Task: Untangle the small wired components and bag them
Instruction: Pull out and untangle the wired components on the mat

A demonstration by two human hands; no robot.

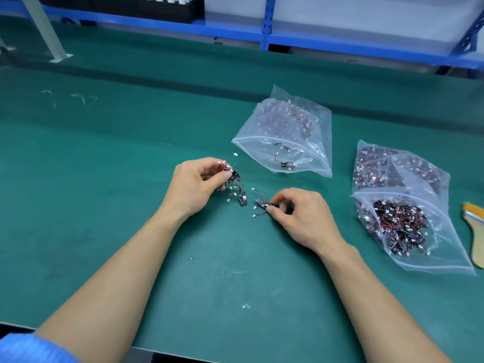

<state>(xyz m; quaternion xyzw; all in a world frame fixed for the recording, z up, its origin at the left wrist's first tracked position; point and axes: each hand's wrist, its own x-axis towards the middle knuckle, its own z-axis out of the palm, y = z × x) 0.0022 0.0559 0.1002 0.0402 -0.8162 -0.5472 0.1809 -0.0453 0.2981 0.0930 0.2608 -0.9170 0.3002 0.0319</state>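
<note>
- A wide green bench mat (104, 179) fills the view, with blue shelving (265, 27) along its far edge. A head camera looks down on two bare forearms.
- The left hand (195, 184) is raised just above the mat, left of centre. Its thumb and curled fingers pinch the top of a tangled cluster (234, 184) of small wired components. Dark little bodies and white plugs dangle below the pinch on thin red and black wires.
- The right hand (301, 216) sits low on the mat just to the right. Its thumb and forefinger pinch a single component (262, 204) that lies on the mat, with wires and white plugs splayed out to the left of the fingertips.
- The single component looks separate from the cluster, but any fine wire linking them is too small to make out.
- These parts are likely very light, with limp, springy wires that snag on one another. The dark body is probably the safest place to hold, since tugging a wire or plug could strain its joint.
- A centre bag (288, 132) of clear plastic lies beyond the hands, its mouth open toward them, with a few loose components near the opening.
- A right-hand bag (400, 218), also clear and open, lies well to the right and is packed with a dense pile of the same parts.
- A brush (474, 231) with a pale handle lies at the right edge.
</note>
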